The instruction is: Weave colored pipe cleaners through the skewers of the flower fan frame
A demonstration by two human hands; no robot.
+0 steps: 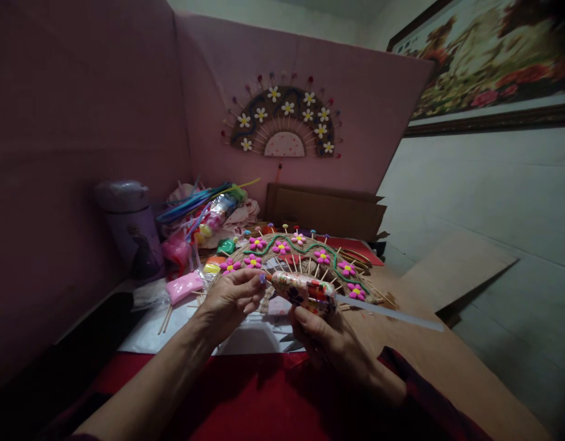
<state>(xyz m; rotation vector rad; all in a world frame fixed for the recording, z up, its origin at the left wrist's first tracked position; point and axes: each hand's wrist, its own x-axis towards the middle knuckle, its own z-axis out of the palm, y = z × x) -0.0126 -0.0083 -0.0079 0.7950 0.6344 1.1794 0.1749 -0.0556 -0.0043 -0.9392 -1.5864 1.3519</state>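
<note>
My right hand (331, 340) is wrapped round the handle of a flower-patterned glue gun (303, 288). A long whitish glue stick (393, 313) juts from its back end towards the right. The gun's orange nozzle points left, at my left hand (231, 297). Between the left thumb and fingertips is a small purple-blue piece (263, 278), right at the nozzle tip; its exact kind is too small to tell. Just behind both hands lies a twine-wrapped fan (301, 245) with pink clay flowers, a wavy green line and thin sticks, partly hidden by the glue gun.
A finished-looking fan with white flowers (282, 116) hangs on the pink panel. To the left are a purple tumbler (133, 233), pipe cleaners (195, 202) and a pink clay pack (184, 288). Scissors (356, 257) and folded cardboard (323, 211) lie behind; a cardboard sheet (457, 272) rests right.
</note>
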